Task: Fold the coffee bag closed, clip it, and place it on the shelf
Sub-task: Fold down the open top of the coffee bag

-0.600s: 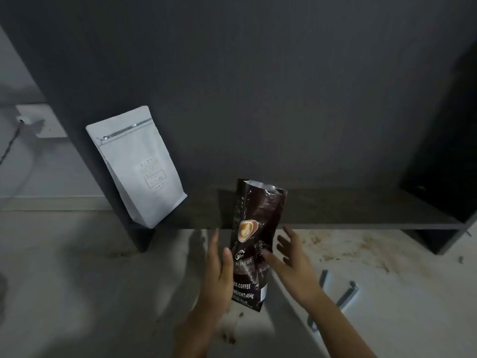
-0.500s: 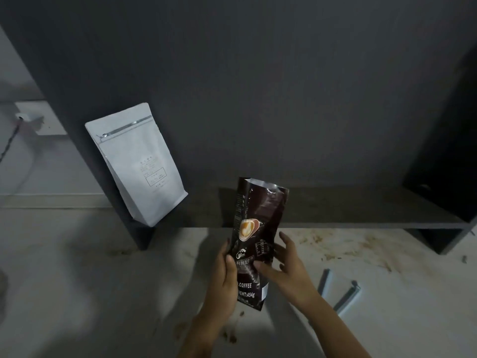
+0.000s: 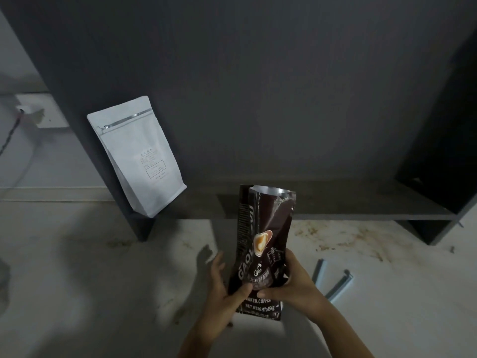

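At far left a white pouch (image 3: 139, 156) is leaning on the shelf (image 3: 361, 217). We are holding the dark coffee bag (image 3: 262, 251) upright above the floor, left hand (image 3: 224, 290) and right hand (image 3: 291, 282) both wrapped around its lower half. It looks light, crinkly and slippery; we should be pinching its open top. The clip (image 3: 333, 282) is lying at right.

We count two coffee bags: one dark brown bag (image 3: 260, 251) with its top open, and one white bag (image 3: 139, 156) leaning at the left end of the shelf. We see one shelf (image 3: 361, 205), a single dark board. Two hands are in view, the left hand (image 3: 224, 288) and the right hand (image 3: 294, 282), both on the brown bag. On the floor (image 3: 90, 280) to the right we count two pale clip bars (image 3: 333, 282), lying near each other.
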`<control>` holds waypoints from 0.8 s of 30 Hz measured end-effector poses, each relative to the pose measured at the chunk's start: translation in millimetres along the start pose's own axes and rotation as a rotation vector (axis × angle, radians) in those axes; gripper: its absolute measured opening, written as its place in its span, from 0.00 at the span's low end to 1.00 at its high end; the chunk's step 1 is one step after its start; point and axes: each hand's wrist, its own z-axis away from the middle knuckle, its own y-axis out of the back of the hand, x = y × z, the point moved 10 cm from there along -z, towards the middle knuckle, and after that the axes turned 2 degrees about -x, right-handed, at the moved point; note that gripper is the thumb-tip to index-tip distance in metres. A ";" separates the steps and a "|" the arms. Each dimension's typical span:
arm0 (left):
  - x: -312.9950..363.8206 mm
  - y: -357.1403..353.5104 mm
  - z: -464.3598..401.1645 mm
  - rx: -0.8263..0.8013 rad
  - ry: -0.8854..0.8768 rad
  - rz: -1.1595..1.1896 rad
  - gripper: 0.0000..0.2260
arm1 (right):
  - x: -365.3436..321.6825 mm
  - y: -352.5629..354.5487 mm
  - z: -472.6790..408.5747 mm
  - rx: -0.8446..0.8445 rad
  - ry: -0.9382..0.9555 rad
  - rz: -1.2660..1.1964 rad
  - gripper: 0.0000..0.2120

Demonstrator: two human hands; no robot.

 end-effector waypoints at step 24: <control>1.1 -14.4 3.2 -0.062 0.021 0.104 0.40 | -104.0 21.3 42.3 -0.019 0.241 0.148 0.53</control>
